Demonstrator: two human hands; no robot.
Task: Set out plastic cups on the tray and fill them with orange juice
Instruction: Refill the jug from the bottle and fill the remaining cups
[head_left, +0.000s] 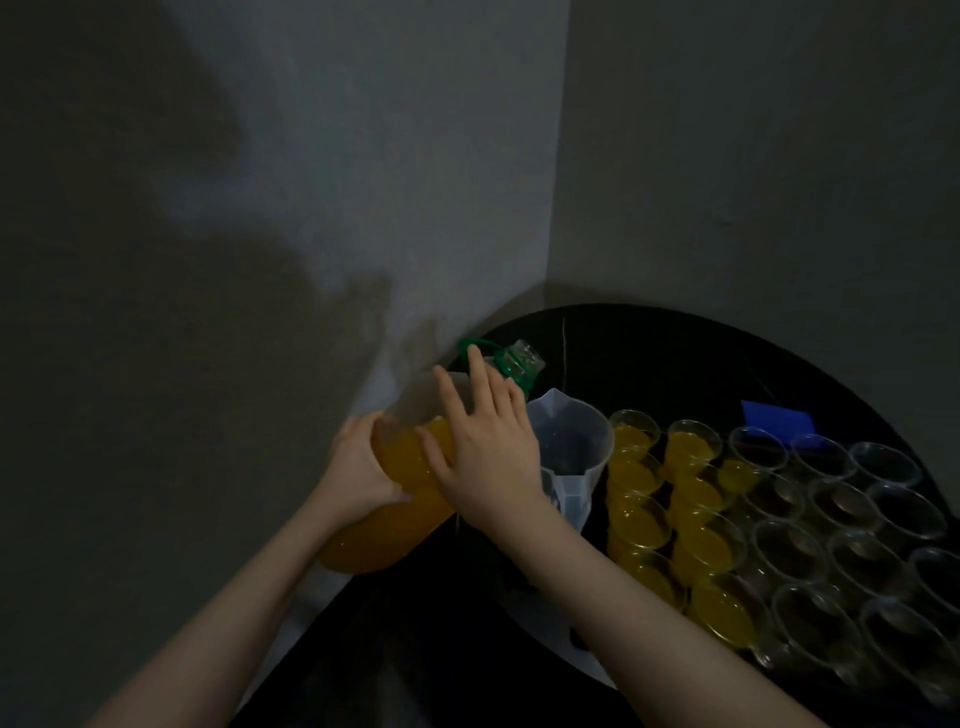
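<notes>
- In the corner of two walls, on the dark round worktop (675, 353), I see rows of plastic cups (789, 551); the two rows nearest the jug hold orange juice, the rest look empty.
- I hold a big juice bottle (395, 499), tilted, neck up and away.
- A clear jug (571, 441) stands between bottle and cups.
- My right hand (488, 447) lies on the bottle's shoulder, fingers spread and nearly straight.
- My left hand (358, 467) grips the bottle's side, fingers curled round it.
</notes>
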